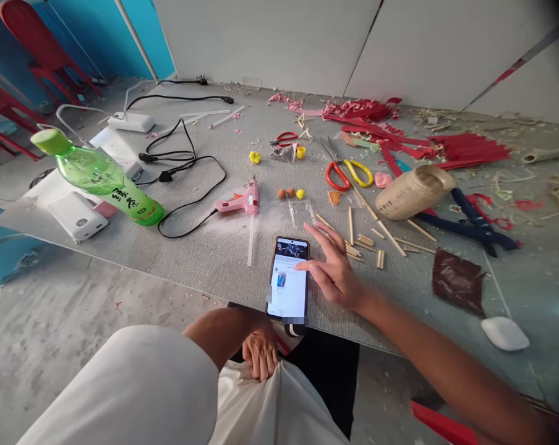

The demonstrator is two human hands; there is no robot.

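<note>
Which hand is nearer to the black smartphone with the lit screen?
Right. The right hand touches the screen of the black smartphone with a finger; the left hand rests on white cloth in the lap, below the grey table.

We see a person from above, dressed in a loose white short-sleeved top (135,383) whose fabric gathers in soft folds at the lap. Beneath it we make out black trousers (328,371). Both forearms are bare, as are the left hand (261,355) and right hand (332,275).
</note>
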